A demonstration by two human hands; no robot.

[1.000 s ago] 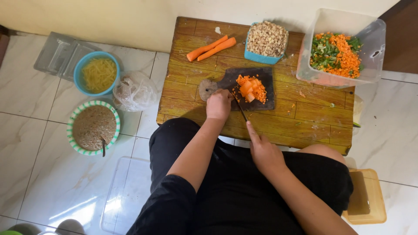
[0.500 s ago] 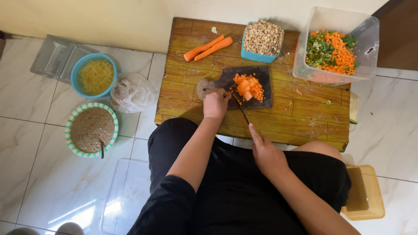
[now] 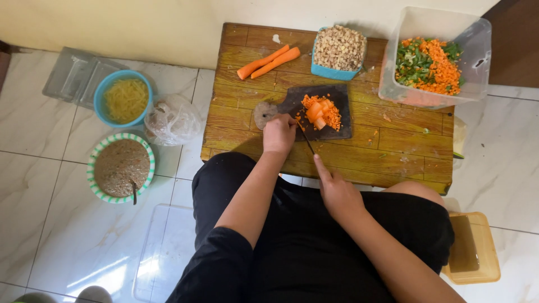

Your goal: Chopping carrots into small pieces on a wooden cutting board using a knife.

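Single head-worn view, looking almost straight down from above the seated person's lap. The low wooden tabletop [image 3: 337, 151] sits at upper centre, at about arm's reach; the tiled floor [image 3: 50, 235] fills the left and right margins. The wall base runs along the top edge.

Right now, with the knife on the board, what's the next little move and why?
Probably bring the knife down through the larger carrot pieces on the dark cutting board. They sit uncut beside the fine dice, the left hand rests at the board's edge, and the right hand holds the knife.
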